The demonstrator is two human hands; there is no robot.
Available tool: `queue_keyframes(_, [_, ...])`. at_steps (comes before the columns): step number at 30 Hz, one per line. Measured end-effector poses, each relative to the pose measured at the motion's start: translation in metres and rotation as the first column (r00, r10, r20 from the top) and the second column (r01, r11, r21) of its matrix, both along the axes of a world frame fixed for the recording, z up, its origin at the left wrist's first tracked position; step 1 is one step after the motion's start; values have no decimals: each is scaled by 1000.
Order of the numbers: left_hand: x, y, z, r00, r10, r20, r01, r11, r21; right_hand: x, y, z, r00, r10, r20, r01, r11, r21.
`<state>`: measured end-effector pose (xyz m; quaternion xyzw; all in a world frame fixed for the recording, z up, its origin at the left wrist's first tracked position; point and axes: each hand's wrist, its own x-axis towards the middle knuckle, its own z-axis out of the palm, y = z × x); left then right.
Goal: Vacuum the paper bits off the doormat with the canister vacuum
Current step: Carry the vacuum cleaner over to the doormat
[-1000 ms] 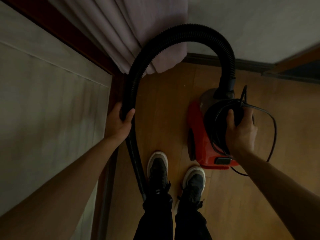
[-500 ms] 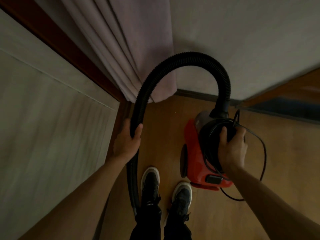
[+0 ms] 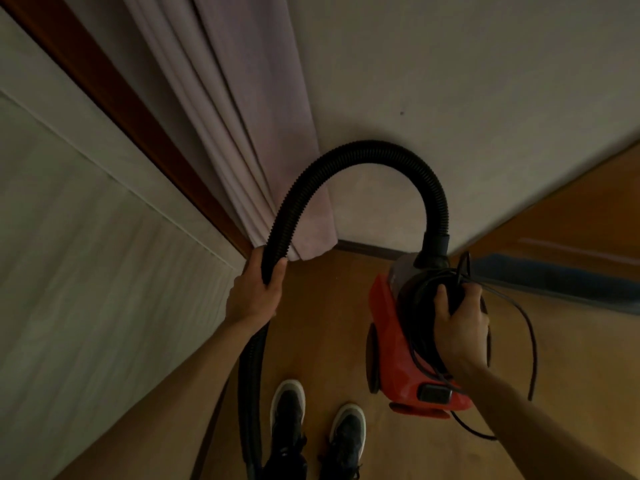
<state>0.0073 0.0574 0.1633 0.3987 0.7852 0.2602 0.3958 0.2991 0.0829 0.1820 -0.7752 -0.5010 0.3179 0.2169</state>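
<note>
A view from a head-worn camera looks down past two bare forearms at a dim corner of a room with a wooden floor point(image 3: 329, 327). The right hand point(image 3: 459, 327) is closed around the black top handle of a red canister vacuum point(image 3: 391, 344), which appears to hang clear of the floor at the right of the scene. A black power cord point(image 3: 526, 334) is bundled under the same hand, with loose loops drooping to the right and below the canister.

A black ribbed hose point(image 3: 363, 157) rises from the far end of the canister, arches up and over to the left, and runs down toward the floor. The left hand point(image 3: 256, 296) is wrapped around this hose, fingers and thumb clamped on it just below the arch. The lower end passes out of view beside a pair of dark shoes point(image 3: 318, 427) with pale soles.

Behind the hose, a pale pleated curtain point(image 3: 249, 140) hangs along a dark wooden frame, with a light wall to the right. No doormat or paper bits can be clearly made out (a dark blue strip at the far right is too blurred to name).

The canister looks fairly weighty and rigid, best carried by its handle as it is now. The hose is light and springy, likely to sway, so holding it partway along seems sensible. The dangling cord could snag a foot.
</note>
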Motion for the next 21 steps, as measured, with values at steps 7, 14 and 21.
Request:
queue_keyframes(7, [9,-1,55,999,15,35,-17,999,46,9,-13,60,1000,17,11,-17,999,29])
queue_keyframes(14, [22,0,112,996,4,93,-15,993,115,10,-41,119,1000,-1,23,0,999,52])
queue_keyframes(21, [15,-16,175,992,-116,46,105,975,194,5,-79,184,997,-76,11,74,989,128])
